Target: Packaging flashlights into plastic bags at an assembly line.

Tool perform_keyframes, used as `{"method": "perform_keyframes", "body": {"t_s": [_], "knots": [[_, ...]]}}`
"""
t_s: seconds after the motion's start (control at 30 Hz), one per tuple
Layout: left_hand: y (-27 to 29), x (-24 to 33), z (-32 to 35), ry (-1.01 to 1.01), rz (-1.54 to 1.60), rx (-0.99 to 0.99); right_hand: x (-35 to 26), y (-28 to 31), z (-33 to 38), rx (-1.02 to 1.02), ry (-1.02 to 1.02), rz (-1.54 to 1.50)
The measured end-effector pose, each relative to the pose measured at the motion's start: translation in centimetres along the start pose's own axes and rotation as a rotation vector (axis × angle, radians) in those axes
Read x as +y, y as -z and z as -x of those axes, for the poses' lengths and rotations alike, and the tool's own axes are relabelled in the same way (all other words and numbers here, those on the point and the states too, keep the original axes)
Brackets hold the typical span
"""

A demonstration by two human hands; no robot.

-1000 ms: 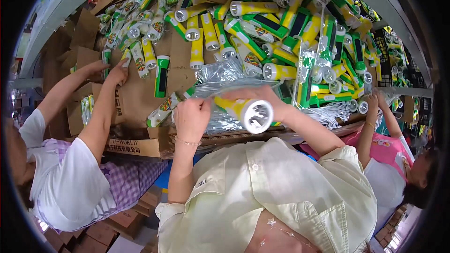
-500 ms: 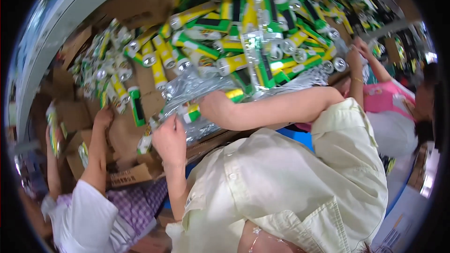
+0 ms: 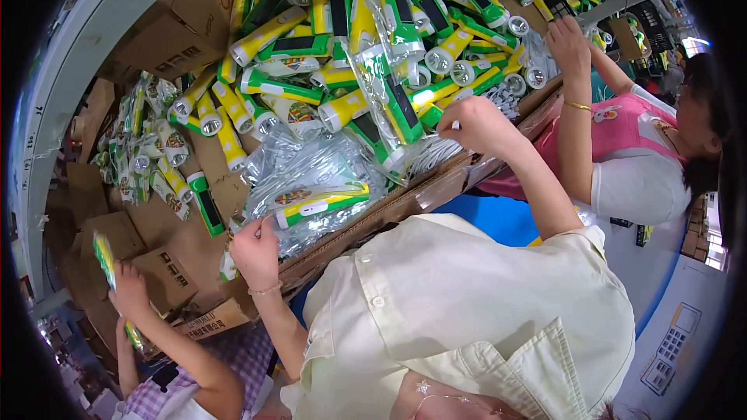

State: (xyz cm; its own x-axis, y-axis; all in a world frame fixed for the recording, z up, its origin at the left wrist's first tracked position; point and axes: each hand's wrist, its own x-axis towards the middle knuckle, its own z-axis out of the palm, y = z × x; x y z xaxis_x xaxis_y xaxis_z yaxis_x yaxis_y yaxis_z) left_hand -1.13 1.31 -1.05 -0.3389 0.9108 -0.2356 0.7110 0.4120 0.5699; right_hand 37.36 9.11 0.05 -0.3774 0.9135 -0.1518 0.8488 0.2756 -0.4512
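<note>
Where the clear film lies crumpled at mid-frame, one yellow-and-green plastic flashlight with a white switch patch [image 3: 323, 206] rests lengthwise, its far end toward the right; whether it is inside a bag or on top, cannot tell. Left hand [image 3: 255, 249] just left of it, thumb and fingers drawn together, pinched on the edge of a clear plastic bag [image 3: 305, 235]. Right hand [image 3: 482, 126] right of centre, over a bundle of thin white cords [image 3: 436, 155]; fingers bent inward, contact with the cords or anything held cannot be told.

Behind the film, a heap of mixed yellow-and-green flashlights [image 3: 292, 47] fills the upper middle of the frame, many showing round silver lamp heads or dark flat panels. A long clear sleeve with a green flashlight in it [image 3: 401, 101] lies across the near side of the heap. Left of centre, a single green flashlight with a black panel [image 3: 205, 204] on brown cardboard. Bagged flashlights [image 3: 140, 163] piled farther left. Brown cardboard rim [image 3: 436, 188] runs diagonally below the heap.

Lower left: a co-worker's hand [image 3: 131, 295], fingers on a wrapped green-and-yellow flashlight [image 3: 103, 260]. Upper right: another co-worker's hand [image 3: 570, 47], by the heap's edge; finger state unclear. Large brown carton [image 3: 167, 35], upper left.
</note>
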Motion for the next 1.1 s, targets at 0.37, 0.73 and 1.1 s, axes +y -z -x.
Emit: {"method": "perform_keyframes", "body": {"t_s": [0.37, 0.73, 1.1], "knots": [[-1.1, -0.5, -2.1, -0.226, -0.116, 0.052, -6.0, 7.2, 1.0, 0.193, -0.026, -0.355], [-3.1, -2.9, -4.7, -0.151, 0.078, -0.026, -18.4, -7.3, -6.6, 0.131, 0.550, -1.263], [-2.0, -0.8, -2.7, -0.270, -0.177, 0.140, -14.1, -10.6, -7.6, -0.241, 0.334, 0.636]]}}
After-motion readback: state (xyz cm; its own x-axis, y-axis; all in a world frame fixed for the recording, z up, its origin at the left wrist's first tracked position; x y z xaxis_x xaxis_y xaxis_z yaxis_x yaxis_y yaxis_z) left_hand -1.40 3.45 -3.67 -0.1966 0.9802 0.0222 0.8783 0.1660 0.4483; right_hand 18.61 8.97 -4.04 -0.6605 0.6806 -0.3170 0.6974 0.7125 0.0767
